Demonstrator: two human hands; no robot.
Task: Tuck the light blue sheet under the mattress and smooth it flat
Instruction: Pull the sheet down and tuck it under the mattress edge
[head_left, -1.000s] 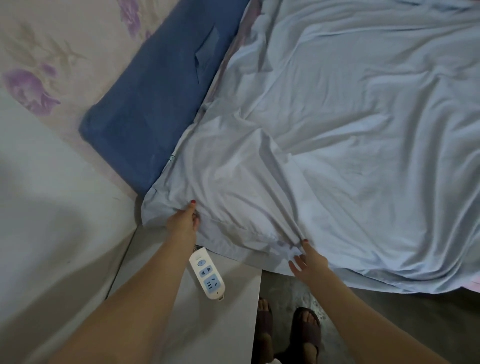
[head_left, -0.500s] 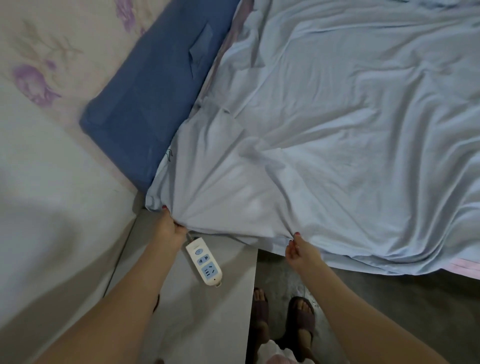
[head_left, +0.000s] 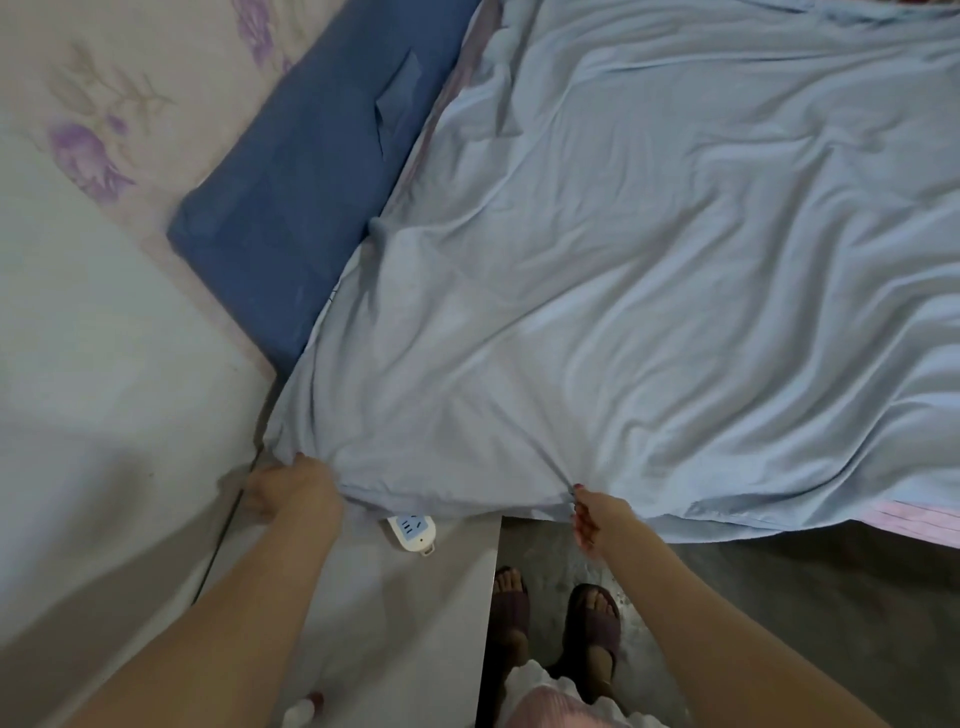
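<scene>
The light blue sheet (head_left: 649, 270) covers most of the bed, creased, with folds fanning out from its near corner. My left hand (head_left: 291, 488) grips the sheet's corner edge next to the wall. My right hand (head_left: 592, 514) pinches the near hem further right, at the bed's side. The hem between my hands is pulled taut and hangs over a white bedside surface. A strip of pink mattress edge (head_left: 914, 525) shows below the hem at the right.
A dark blue pillow (head_left: 296, 208) lies at the bed's head against floral wallpaper. A white power strip (head_left: 413, 530) sits half under the hem on the white bedside table (head_left: 405, 623), its cable running along the wall. My sandalled feet stand on the grey floor (head_left: 805, 623).
Both hands have drawn the sheet's corner toward me and outward. The bunched fold near the corner has flattened, and the hem now covers most of the power strip.
</scene>
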